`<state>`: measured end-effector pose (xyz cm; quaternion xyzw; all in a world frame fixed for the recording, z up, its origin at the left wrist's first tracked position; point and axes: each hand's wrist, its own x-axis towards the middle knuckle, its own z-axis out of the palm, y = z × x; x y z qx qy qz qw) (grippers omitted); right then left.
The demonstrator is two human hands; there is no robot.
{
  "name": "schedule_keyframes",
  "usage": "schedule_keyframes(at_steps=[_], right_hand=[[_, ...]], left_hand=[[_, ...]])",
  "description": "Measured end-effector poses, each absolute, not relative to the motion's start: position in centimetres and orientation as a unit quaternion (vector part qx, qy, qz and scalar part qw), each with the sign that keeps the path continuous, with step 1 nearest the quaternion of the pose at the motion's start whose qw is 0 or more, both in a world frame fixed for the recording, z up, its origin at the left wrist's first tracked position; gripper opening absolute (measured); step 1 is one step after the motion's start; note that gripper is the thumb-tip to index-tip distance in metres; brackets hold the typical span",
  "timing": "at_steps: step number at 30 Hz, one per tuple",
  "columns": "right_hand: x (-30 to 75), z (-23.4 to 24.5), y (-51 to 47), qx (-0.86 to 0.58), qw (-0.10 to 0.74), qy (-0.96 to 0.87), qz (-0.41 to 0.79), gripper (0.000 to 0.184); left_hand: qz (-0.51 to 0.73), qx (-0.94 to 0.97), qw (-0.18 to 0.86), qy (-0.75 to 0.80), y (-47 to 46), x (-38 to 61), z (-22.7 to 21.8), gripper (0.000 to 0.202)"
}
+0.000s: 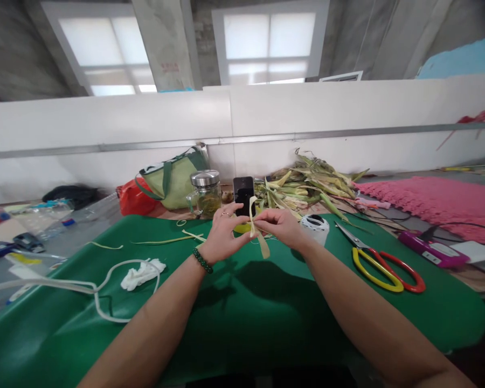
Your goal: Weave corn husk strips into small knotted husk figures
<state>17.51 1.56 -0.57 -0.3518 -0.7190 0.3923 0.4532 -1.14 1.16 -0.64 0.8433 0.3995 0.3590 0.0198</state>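
Between my hands a pale yellow-green strip of corn husk (pixel 263 245) is held above the green mat (pixel 291 334); one end loops up and the other hangs down. My left hand (pixel 228 230) pinches it from the left, thumb pointing right. From the right, my right hand (pixel 281 225) has its fingers closed on the same strip near its middle. Just behind the hands a dark phone (pixel 242 189) stands upright. A white roll (pixel 316 229), perhaps of thread, is beside my right wrist. Something yellow behind the strip is mostly hidden.
Scissors (pixel 372 258) with red and yellow handles lie open at right, near a purple device (pixel 432 249). A husk pile (pixel 311 180), glass jar (pixel 206 196) and green bag (pixel 172 180) stand behind. At left are a white cable (pixel 101 291) and crumpled tissue (pixel 142 275).
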Motion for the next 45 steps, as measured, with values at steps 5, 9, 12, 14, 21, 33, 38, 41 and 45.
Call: schedule_keyframes(at_steps=[5,9,12,14,21,33,38,41,45], right_hand=[[16.9,-1.0,1.4,-0.327,0.481,-0.736,0.347,0.018],[16.8,-1.1,1.3,-0.317,0.48,-0.748,0.331,0.019],[17.0,-0.8,1.2,-0.312,0.475,-0.754,0.329,0.021],[17.4,-0.6,1.2,-0.308,0.467,-0.759,0.334,0.02],[17.8,-0.9,1.5,-0.325,0.465,-0.779,0.27,0.017],[17.6,-1.8,1.8,-0.37,0.413,-0.817,0.158,0.028],[17.2,-1.8,1.6,-0.366,0.421,-0.812,0.172,0.022],[17.5,-1.3,1.4,-0.366,0.472,-0.778,0.194,0.025],[18.2,-0.3,1.4,-0.388,0.483,-0.727,0.296,0.038]], left_hand=[[0.352,0.866,0.073,0.348,1.3,-0.7,-0.5,0.039],[0.324,0.855,0.196,0.354,1.5,-0.7,-0.6,0.045],[0.326,0.849,0.216,0.356,1.6,-0.8,-0.8,0.043],[0.336,0.845,0.218,0.353,1.7,-0.8,-1.0,0.043],[0.309,0.825,0.311,0.356,1.8,-1.3,-0.6,0.023],[0.352,0.747,0.397,0.401,1.8,-1.4,-0.2,0.05],[0.321,0.744,0.452,0.372,1.5,-1.1,-0.3,0.035],[0.332,0.737,0.458,0.37,1.6,-1.5,-0.2,0.029],[0.358,0.717,0.463,0.38,1.3,-1.7,0.4,0.023]])
